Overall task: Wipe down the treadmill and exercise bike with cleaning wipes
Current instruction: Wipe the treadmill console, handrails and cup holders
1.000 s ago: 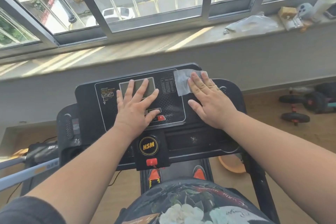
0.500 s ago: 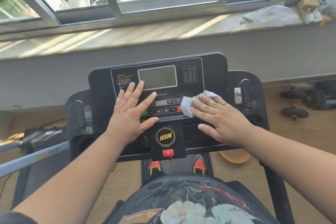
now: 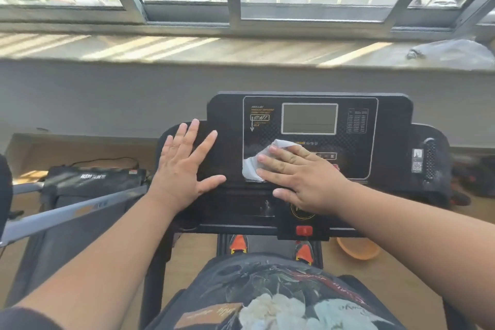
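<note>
Treadmill console wipe-down: one black treadmill console point(image 3: 308, 142), one white crumpled cleaning wipe point(image 3: 253, 167), two hands.

The wipe is pressed flat at frame centre, on the panel's lower left, under the straight fingers of the right hand point(image 3: 300, 179); nothing is gripped. The left hand point(image 3: 184, 169) is spread open, braced on the console's left wing. Even pressure and overlapping passes are advised, lightly over the one grey display screen point(image 3: 309, 118).
</note>
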